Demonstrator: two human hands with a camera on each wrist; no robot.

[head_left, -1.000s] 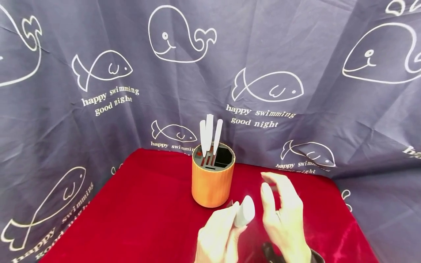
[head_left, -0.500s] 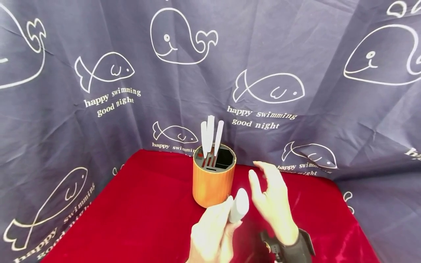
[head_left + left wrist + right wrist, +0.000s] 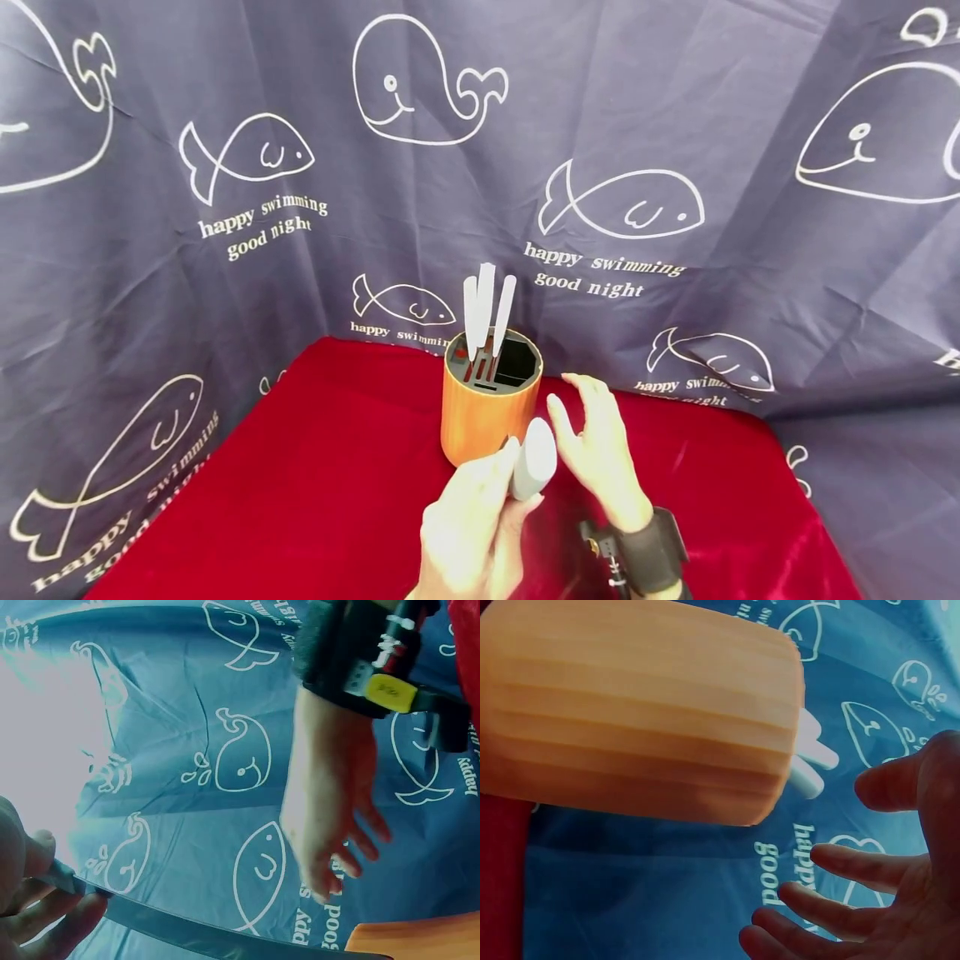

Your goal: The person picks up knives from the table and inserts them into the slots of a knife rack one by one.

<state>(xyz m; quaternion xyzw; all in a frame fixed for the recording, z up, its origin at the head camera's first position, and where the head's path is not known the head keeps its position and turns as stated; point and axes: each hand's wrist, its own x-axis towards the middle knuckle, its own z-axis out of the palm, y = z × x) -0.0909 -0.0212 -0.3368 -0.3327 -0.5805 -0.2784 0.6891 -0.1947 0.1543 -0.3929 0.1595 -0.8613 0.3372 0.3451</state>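
Note:
In the head view my left hand (image 3: 467,521) grips a knife by its white handle (image 3: 536,462), with the butt end towards me. The left wrist view shows the dark blade (image 3: 187,934) stretching from the fingers towards the orange holder. My right hand (image 3: 598,446) is beside the holder on its right, fingers spread and slightly bent, holding nothing. The round, orange wood-look knife block (image 3: 480,421) stands upright, its dark slotted top facing up. Several white-handled knives (image 3: 485,308) stand in its slots. My left hand hides part of the block's lower front.
A red cloth (image 3: 315,450) covers the table under the block. Behind and at both sides hangs a grey-blue curtain (image 3: 465,200) with white whale and fish prints. A black strap with a camera (image 3: 648,550) is on my right wrist.
My right hand has moved left, nearer the block. My left hand, still gripping the knife, has shifted slightly left and up towards the block.

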